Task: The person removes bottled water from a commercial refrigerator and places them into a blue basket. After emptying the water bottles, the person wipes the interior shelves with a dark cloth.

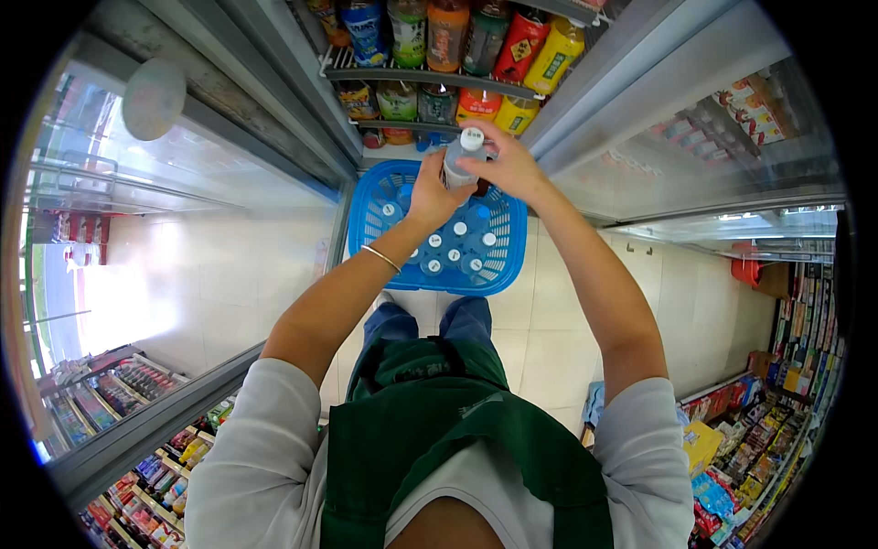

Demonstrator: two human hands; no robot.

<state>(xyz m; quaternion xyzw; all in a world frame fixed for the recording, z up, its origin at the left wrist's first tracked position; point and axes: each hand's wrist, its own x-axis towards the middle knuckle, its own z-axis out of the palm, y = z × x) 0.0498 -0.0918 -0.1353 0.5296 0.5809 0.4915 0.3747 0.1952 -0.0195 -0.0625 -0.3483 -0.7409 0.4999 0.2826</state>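
A clear plastic bottle with a white cap (pixel 472 139) is held above the far part of a blue plastic basket (pixel 506 280). Around the bottle's lower body my left hand (pixel 436 195) is closed. My right hand (pixel 506 165) grips it from the right, near the neck and shoulder. Inside the basket stand several more clear bottles (pixel 454 255), mostly with white caps and a few with blue ones. My forearms and hands hide part of the basket's contents. The basket rests just in front of my feet.
Drink bottles (pixel 447 34) fill wire shelves (pixel 425 74) of an upright cooler ahead. Glass doors flank me, the left one (pixel 274 165) and the right one (pixel 686 151). Stocked store shelves (pixel 754 446) stand behind on the right. Pale tiles (pixel 559 343) cover the floor.
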